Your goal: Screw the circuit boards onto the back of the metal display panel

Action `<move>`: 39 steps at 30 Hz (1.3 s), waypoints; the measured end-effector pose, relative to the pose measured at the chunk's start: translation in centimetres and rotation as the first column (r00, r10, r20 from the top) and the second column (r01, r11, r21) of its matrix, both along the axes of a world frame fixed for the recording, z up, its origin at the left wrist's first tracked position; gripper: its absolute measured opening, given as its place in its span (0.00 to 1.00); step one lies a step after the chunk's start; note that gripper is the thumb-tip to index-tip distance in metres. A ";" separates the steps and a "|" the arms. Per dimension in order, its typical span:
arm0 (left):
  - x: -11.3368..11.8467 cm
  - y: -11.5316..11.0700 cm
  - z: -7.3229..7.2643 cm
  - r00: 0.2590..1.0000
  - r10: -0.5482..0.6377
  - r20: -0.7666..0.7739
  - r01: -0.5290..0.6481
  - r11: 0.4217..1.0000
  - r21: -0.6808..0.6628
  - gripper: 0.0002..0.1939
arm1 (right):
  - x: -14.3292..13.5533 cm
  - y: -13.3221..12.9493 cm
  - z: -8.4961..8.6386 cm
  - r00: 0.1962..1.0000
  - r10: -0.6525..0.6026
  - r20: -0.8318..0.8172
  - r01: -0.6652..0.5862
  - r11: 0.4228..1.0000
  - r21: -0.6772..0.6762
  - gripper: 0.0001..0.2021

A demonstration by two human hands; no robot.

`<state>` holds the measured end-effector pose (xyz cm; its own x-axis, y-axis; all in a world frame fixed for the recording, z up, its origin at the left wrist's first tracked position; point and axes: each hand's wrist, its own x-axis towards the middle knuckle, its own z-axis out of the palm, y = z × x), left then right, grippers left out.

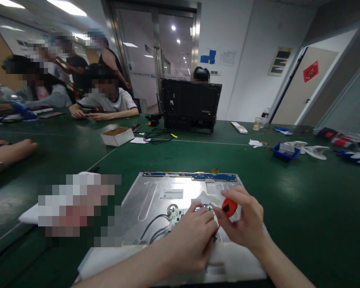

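A flat silver display panel (pixel 150 192) lies face down in front of me, with a narrow blue circuit strip (pixel 180 176) along its far edge. My right hand (pixel 246 220) grips the orange and black handle of a screwdriver (pixel 229 207) between thumb and fingers; its tip is hidden. Close beside it, my left hand (pixel 195 228) rests curled over a pale green circuit board (pixel 175 216), its fingertips bent down near a round metal mount. What those fingers hold, if anything, is out of sight. Black cables (pixel 156 222) run from the board across the panel's left part.
The panel sits on a green table (pixel 303 224). Beyond are a white open box (pixel 117 137), a black cable coil (pixel 159 137), an upright black monitor (pixel 192 104) and a blue tray (pixel 286 152). A co-worker's hand (pixel 15 154) reaches in from the left; other people sit farther back.
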<state>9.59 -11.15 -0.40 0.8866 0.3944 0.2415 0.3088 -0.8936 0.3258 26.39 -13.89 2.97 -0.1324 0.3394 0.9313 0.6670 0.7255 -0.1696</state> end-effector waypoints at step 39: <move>0.1 0.1 0.2 1.000 -0.018 0.020 0.018 1.000 0.003 0.06 | 0.4 -0.6 0.7 0.993 0.116 0.023 -0.111 0.984 -0.141 0.20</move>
<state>9.73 -11.03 -0.24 0.8886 0.3778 0.2600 0.2861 -0.8997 0.3295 26.78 -14.45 3.68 -0.2053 0.4467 0.8708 0.5881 0.7675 -0.2550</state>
